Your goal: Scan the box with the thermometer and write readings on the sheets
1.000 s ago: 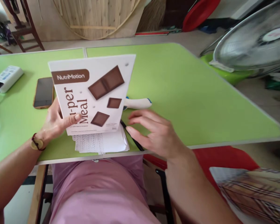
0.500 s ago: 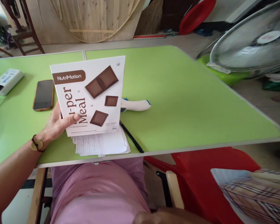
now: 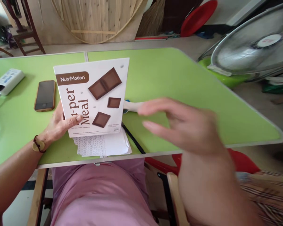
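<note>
Left hand [image 3: 58, 124] pinching the NutriMotion pouch [image 3: 93, 97] upright on the green table [image 3: 179, 81], right hand [image 3: 186, 125] spread, blurred, holding nothing, beside it.

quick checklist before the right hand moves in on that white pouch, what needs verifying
1. Left hand has a hold on the white pouch, thumb on its front: ok.
2. Pouch stands upright on the white sheets: ok.
3. Right hand is free, fingers spread, holding nothing: ok.
4. Path between right hand and pouch: the white tool and the black pen lie there: not ok.
5. Phone lies apart from the pouch, on the green table: ok.
6. Whether the pouch's top is sealed: cannot tell.
</note>
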The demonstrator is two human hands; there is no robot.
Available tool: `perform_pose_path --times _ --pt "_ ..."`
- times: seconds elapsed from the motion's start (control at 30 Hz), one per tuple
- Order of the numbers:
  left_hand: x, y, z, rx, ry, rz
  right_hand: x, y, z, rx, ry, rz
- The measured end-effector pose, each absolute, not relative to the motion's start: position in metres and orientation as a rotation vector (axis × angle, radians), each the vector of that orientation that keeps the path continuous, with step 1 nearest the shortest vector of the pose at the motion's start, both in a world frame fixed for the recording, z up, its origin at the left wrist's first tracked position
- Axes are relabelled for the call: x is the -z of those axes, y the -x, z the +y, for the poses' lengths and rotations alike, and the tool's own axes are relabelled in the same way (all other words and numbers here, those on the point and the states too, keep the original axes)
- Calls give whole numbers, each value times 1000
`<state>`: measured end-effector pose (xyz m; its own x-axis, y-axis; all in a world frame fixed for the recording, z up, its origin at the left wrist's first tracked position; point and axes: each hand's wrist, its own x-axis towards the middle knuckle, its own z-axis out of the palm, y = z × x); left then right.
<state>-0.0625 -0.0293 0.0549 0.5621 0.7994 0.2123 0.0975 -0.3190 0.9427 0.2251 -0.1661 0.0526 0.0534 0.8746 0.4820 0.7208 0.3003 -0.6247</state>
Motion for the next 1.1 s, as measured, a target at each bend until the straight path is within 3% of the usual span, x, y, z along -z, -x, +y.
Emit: perform_pose_path --times 0.07,0.23,0.47,0.53,0.67,0.73,0.87,1.1 --pt "-54 63 -29 -860 -1774 740 -48 -250 -128 -102 1543 -1874" --pt "-54 63 -28 -854 -1800 704 -13 -272 -85 -144 1779 -2079" --pt "-56 62 -30 -832 -1754 713 -44 -233 -126 -188 1681 -1305" --pt "-56 61 -30 -831 -1738 693 -62 -206 -148 -378 1405 -1151" --pt "-58 60 -30 -851 -1733 694 -73 -147 -186 -1179 929 -919" --pt "-58 60 -29 -844 -1722 691 -65 -124 -196 -1395 792 -808" --pt "-57 62 -28 -830 -1690 673 -43 -100 -199 -1546 870 -718" --pt "-56 63 -28 -832 -1710 645 -27 -91 -194 -1512 923 -637"
